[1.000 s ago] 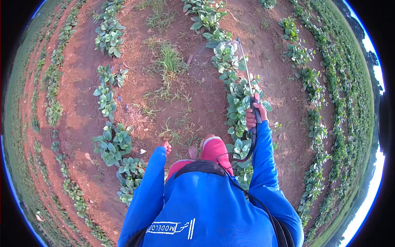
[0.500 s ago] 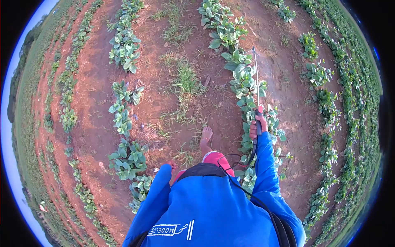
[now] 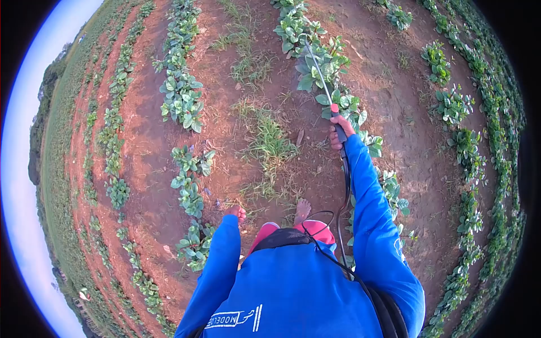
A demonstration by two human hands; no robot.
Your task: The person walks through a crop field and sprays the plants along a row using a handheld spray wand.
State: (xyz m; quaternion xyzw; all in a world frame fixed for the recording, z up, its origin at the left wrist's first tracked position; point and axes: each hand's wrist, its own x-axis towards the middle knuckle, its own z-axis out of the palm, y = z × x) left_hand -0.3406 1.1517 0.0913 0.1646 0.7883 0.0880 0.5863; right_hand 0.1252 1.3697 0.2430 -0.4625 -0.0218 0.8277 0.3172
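Observation:
My right hand (image 3: 345,125) is wrapped round the dark handle of a spray wand (image 3: 320,74), just below its red part. The thin metal lance points forward and a little left, its bent tip over the leaves of a green crop row (image 3: 353,105). A dark hose (image 3: 344,194) runs back from the handle toward my body. My left hand (image 3: 236,213) hangs low at my left side, its fingers curled in, with nothing showing in them. It is nearest to a leafy plant (image 3: 194,242) in the row on my left, apart from it.
Between the two rows runs reddish soil with a grass patch (image 3: 271,138). My bare foot (image 3: 303,209) is on this strip. More crop rows (image 3: 468,149) lie to the right and others to the left. A thin black cable (image 3: 318,213) loops in front of my waist.
My right hand and the wand have moved forward and left, and the lance now tilts left over the plants. My left hand has swung forward slightly. Plants have slid back as I advance.

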